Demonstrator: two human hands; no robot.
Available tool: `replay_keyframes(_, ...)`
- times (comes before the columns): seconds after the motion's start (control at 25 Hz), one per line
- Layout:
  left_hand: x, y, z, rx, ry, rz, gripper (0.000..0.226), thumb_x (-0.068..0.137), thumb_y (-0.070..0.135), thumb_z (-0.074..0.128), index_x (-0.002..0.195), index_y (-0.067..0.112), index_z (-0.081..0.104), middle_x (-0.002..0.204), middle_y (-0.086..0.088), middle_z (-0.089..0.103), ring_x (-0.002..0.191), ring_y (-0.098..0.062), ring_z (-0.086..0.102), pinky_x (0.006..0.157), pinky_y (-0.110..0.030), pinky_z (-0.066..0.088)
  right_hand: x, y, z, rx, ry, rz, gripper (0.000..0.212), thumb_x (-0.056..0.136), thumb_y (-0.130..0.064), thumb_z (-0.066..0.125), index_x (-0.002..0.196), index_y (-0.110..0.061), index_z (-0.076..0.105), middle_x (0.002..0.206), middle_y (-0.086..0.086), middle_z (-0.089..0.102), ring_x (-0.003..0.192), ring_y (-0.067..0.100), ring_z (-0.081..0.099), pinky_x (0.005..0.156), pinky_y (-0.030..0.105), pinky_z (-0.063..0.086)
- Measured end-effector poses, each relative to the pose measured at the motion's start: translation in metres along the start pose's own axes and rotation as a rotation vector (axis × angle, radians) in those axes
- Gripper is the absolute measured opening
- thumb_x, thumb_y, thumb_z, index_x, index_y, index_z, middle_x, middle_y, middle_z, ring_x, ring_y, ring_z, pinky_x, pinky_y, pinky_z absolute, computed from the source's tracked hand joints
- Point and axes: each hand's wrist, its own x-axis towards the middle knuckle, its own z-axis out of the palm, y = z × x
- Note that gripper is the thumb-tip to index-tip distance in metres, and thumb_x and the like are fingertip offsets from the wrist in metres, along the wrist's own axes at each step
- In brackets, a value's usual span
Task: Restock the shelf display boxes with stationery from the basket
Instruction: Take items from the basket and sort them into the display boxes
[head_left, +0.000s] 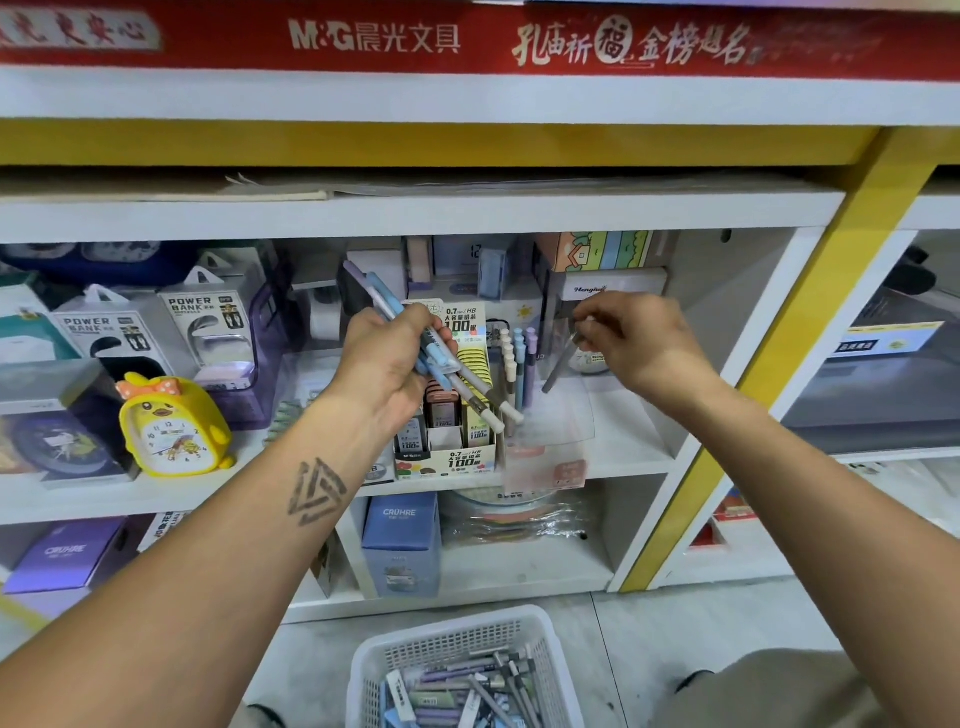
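White plastic basket (363, 670) sits at the bottom centre of the frame on the floor, with plenty of pens (467, 691) left in it, so the restock looks far from done.

Moving up to mid-frame, the left hand (387, 364) has its fingers wrapped round a bundle of pastel pens (441, 358), held on a slant with the tips hanging over the lead-refill box (447, 457). The right hand (639, 338) pinches a single grey pen (561, 364) near its top end, tip pointing down toward the clear display box (566, 415) just right of centre, where a row of upright pens (519, 358) already stands at its left side.

Behind all that, the shelf (639, 447) is crammed with power bank packs (208, 327) and a yellow duck clock (171, 426) at left.

What could go wrong, I reckon: the clear box is hard to see the edges of, so the grey pen could catch the rim or drop outside it. Also that slanted bundle looks loosely held; a pen could slide out and knock the refill packs.
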Motion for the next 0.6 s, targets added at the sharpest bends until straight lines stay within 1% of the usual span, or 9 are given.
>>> replay_keyframes(0.08,0.000,-0.001,0.000,0.024,-0.005,0.013,0.018,0.089,-0.011,0.054,0.098,0.003,0.049,0.071,-0.016,0.057,0.057,-0.022,0.060,0.059,-0.034,0.057,0.000,0.002,0.006,-0.109,0.005,-0.076,0.020,0.101,-0.008,0.053,0.109,-0.012,0.071,0.091,0.005,0.070,0.088,0.020,0.069,0.081,0.032,0.056)
replay_keyframes(0.12,0.000,-0.001,0.000,0.032,-0.007,0.020,0.017,0.089,-0.011,0.054,0.096,0.003,0.049,0.070,-0.015,0.057,0.055,-0.022,0.060,0.059,-0.034,0.057,0.001,0.003,0.008,-0.136,0.008,-0.101,0.021,0.101,-0.008,0.052,0.109,-0.012,0.071,0.091,0.005,0.070,0.089,0.022,0.068,0.080,0.034,0.055)
replay_keyframes(0.2,0.001,0.000,-0.001,0.040,-0.008,0.030,0.016,0.089,-0.011,0.054,0.094,0.003,0.049,0.069,-0.015,0.056,0.054,-0.022,0.060,0.058,-0.034,0.057,0.003,0.004,0.013,-0.158,0.000,-0.116,0.021,0.101,-0.008,0.051,0.110,-0.011,0.070,0.093,0.007,0.071,0.090,0.025,0.068,0.082,0.038,0.056)
replay_keyframes(0.28,0.001,0.000,-0.001,0.046,-0.014,0.034,0.017,0.089,-0.011,0.053,0.096,0.003,0.049,0.068,-0.015,0.056,0.054,-0.022,0.059,0.058,-0.033,0.057,0.005,0.006,0.017,-0.161,-0.026,-0.107,0.021,0.101,-0.009,0.052,0.110,-0.012,0.071,0.095,0.007,0.072,0.091,0.025,0.068,0.084,0.039,0.056)
replay_keyframes(0.44,0.002,-0.001,-0.001,0.053,-0.018,0.031,0.019,0.089,-0.011,0.054,0.101,0.002,0.048,0.069,-0.015,0.056,0.058,-0.023,0.059,0.061,-0.035,0.057,0.005,0.006,0.022,-0.169,-0.095,-0.126,0.018,0.100,-0.012,0.055,0.107,-0.017,0.070,0.093,0.004,0.070,0.091,0.025,0.066,0.078,0.032,0.051)
replay_keyframes(0.52,0.001,-0.001,-0.001,0.060,-0.016,0.028,0.017,0.089,-0.010,0.054,0.097,0.003,0.047,0.069,-0.015,0.057,0.057,-0.023,0.059,0.062,-0.035,0.057,0.006,0.005,0.026,-0.185,-0.123,-0.144,0.016,0.100,-0.015,0.055,0.110,-0.020,0.066,0.095,0.005,0.070,0.091,0.027,0.065,0.080,0.037,0.053)
replay_keyframes(0.6,0.000,-0.001,0.000,0.064,-0.011,0.028,0.017,0.089,-0.010,0.054,0.091,0.004,0.046,0.069,-0.015,0.057,0.058,-0.023,0.059,0.065,-0.038,0.057,0.007,0.005,0.030,-0.164,-0.104,-0.121,0.012,0.100,-0.016,0.056,0.110,-0.021,0.055,0.097,0.007,0.071,0.091,0.029,0.067,0.083,0.045,0.055)
